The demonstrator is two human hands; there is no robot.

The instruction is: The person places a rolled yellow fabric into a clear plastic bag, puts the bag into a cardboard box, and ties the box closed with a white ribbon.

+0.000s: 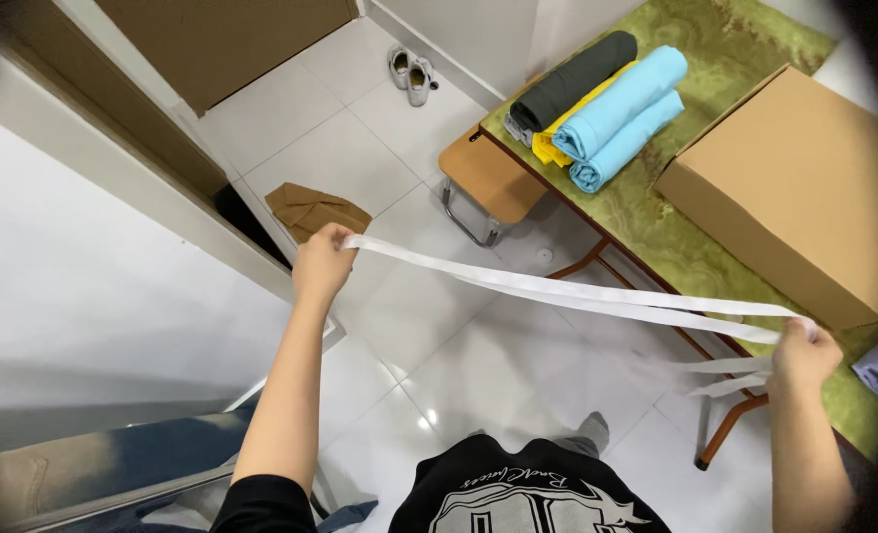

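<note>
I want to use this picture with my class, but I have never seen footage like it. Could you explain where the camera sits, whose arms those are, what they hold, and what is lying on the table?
The single view comes from a camera worn on a person's head, looking down, so the two bare arms are that person's own. The left hand and right hand each grip one end of a long white strip, stretched between them above the tiled floor. On the right stands a table with a green cover. On it lie rolled cloths, dark, yellow and light blue, beside a brown cardboard box. A brown cloth and a pair of shoes lie on the floor.
</note>
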